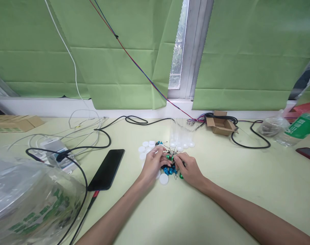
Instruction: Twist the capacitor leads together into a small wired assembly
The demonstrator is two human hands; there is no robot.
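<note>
My left hand is closed around some thin metal wires, with small shiny green pieces at its fingertips. From the other side my right hand pinches at the same green pieces; its fingertips partly hide what they grip. Beneath both hands lies a small pile of shiny blue pieces with thin wires and dark parts. Another green piece rests on the table under my right hand. White round caps are scattered to the left of and in front of the pile.
Clear tubes with white ends stand behind my hands. A black phone lies left, near a power strip, cables and a plastic bag. Further right are an open cardboard box and a bottle with a green label.
</note>
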